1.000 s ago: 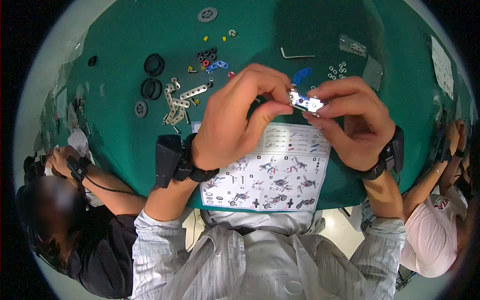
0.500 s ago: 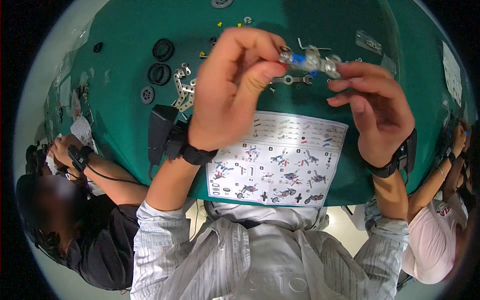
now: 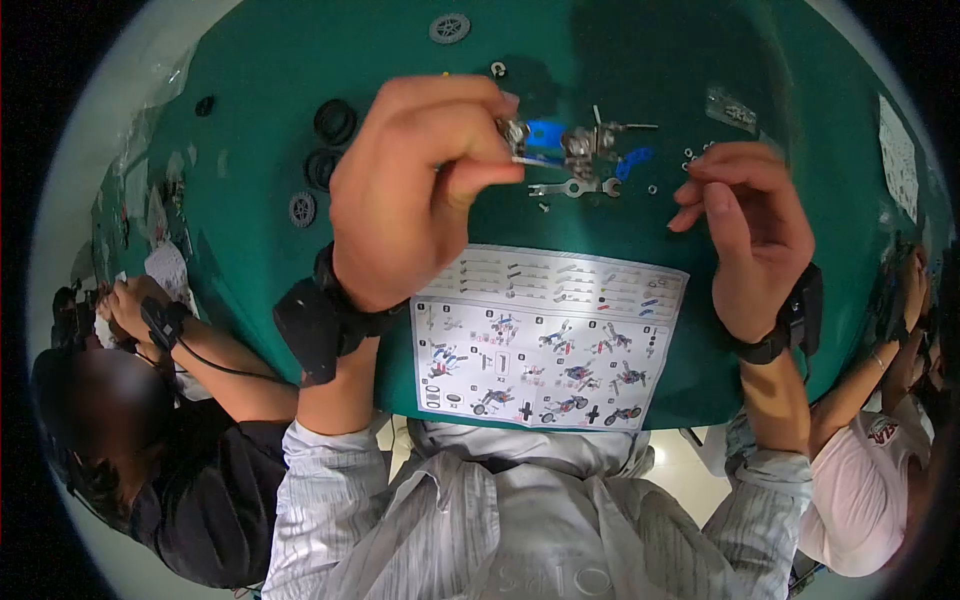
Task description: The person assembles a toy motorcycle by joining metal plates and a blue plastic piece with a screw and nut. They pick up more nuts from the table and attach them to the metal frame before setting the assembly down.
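My left hand [image 3: 415,180] pinches the left end of a small model [image 3: 580,143] made of silvery metal parts and blue pieces, held up above the green table. My right hand [image 3: 750,220] is off the model to its right, with fingers apart and nothing seen between them. Below the model a flat metal wrench [image 3: 575,187] lies on the table, with a loose blue piece [image 3: 633,160] and small nuts nearby. The printed instruction sheet [image 3: 545,340] lies below both hands, nearer my body.
Black tires [image 3: 335,121] and a grey wheel [image 3: 302,209] lie left of my left hand; another grey wheel [image 3: 449,28] is at the far side. A bag of parts [image 3: 732,108] lies at the upper right. People sit on both sides.
My left hand has moved left with the model and turned it. My right hand, which was at the model's right end, is now apart from it and slightly lower.
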{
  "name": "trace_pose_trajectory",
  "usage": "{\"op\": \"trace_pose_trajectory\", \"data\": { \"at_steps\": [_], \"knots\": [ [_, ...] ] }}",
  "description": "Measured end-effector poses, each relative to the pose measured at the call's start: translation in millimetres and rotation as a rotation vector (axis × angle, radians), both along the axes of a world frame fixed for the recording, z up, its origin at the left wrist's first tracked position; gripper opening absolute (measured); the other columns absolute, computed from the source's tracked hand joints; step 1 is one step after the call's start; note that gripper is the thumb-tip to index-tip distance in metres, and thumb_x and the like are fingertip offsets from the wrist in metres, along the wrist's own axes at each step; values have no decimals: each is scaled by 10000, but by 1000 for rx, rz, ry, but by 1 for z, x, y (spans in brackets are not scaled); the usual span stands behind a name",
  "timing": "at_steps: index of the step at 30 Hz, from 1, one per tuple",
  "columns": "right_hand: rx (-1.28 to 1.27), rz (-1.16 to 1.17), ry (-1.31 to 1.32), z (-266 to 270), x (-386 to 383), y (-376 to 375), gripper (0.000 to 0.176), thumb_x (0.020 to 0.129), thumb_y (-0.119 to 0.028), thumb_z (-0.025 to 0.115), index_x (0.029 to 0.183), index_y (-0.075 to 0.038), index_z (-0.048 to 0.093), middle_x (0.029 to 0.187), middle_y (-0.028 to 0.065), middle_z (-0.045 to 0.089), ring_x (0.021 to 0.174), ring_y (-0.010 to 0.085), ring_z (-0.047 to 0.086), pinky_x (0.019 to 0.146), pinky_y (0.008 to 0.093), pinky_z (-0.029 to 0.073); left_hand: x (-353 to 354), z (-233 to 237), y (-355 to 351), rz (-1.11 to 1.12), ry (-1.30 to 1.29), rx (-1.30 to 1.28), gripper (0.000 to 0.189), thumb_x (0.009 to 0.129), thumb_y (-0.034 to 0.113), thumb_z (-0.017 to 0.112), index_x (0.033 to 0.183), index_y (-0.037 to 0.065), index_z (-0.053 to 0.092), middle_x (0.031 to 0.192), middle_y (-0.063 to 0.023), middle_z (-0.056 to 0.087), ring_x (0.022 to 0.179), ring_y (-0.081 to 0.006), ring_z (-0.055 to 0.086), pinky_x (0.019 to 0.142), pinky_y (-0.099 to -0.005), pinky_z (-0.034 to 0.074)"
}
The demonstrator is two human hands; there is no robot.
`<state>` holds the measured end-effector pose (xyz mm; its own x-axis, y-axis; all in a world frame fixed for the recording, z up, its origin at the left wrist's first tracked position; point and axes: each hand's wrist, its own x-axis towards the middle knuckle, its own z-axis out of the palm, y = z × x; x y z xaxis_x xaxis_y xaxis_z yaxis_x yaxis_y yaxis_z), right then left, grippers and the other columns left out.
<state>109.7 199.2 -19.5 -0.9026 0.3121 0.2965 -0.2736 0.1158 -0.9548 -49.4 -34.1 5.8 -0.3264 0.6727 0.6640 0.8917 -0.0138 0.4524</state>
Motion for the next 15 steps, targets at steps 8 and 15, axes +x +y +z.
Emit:
{"op": "trace_pose_trajectory", "data": {
  "at_steps": [8, 15],
  "knots": [
    [453, -170, -210, 5, -7, -9, 198, 801, 56, 742, 967, -35, 687, 893, 26, 642, 773, 63, 610, 580, 207, 449, 2, 4, -2, -28, -69, -15, 144, 990, 62, 605, 1035, 11, 478, 1106, -229, 617, 1012, -351, 696, 901, -437, 564],
    [835, -53, 2, -1, -14, -6, 232, 706, 20, 766, 916, -53, 699, 867, 65, 629, 735, 208, 618, 611, 310, 494, 4, -6, 5, -28, -203, 141, 179, 887, 73, 727, 986, 23, 586, 1023, -172, 673, 916, -304, 701, 760, -345, 563]
  ]
}}
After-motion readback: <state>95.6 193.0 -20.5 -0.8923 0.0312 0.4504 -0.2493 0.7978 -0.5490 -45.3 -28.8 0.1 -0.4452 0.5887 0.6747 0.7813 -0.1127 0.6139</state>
